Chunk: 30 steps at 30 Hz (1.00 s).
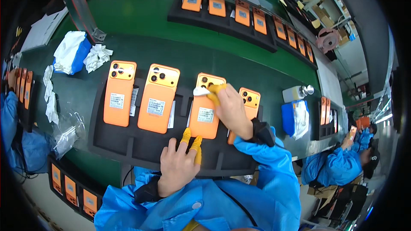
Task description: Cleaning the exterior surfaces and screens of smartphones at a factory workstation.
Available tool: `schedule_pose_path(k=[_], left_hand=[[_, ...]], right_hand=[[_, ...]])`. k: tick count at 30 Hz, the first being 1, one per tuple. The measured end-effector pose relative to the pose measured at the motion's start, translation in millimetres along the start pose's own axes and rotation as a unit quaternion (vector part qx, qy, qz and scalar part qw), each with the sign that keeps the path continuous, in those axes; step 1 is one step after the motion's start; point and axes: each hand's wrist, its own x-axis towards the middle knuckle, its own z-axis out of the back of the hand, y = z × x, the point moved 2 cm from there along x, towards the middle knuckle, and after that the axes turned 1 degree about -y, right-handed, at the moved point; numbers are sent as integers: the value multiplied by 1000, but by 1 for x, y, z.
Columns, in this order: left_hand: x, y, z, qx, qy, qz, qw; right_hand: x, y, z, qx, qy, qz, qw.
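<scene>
An orange phone (199, 125) with a white label lies back-up in a black foam tray (150, 152). At its camera end, my right hand (233, 112) pinches a small white wipe (200, 91) against the back, in yellow finger cots. My left hand (179, 164) rests on the tray with its fingers apart; two fingers in yellow cots touch the phone's lower edge. To the left lie two more orange phones, a near one (150, 122) and a farther one (114, 119). Another phone (250, 109) is partly hidden behind my right wrist.
A blue box of white wipes (81, 53) and a crumpled wipe (97, 56) sit at the back left. On the right stand a metal-topped bottle (295, 93) and another blue box (288, 119). Phone trays (222, 25) line the far side. Co-workers (336, 164) sit at both sides.
</scene>
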Motion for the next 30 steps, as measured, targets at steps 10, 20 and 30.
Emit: schedule_pose_path(k=[10,20,30], left_hand=[[-3,1,-2,2,19,-10,1000],[-3,3,2,2,13,-15,1000],[-5,2,-3,-4,19,-8,1000]], right_hand=[[21,-4,-4,-9,-36,-20,999],[5,-1,6,-20,26,-16,999],[36,5,-6,20,-9,55,998]])
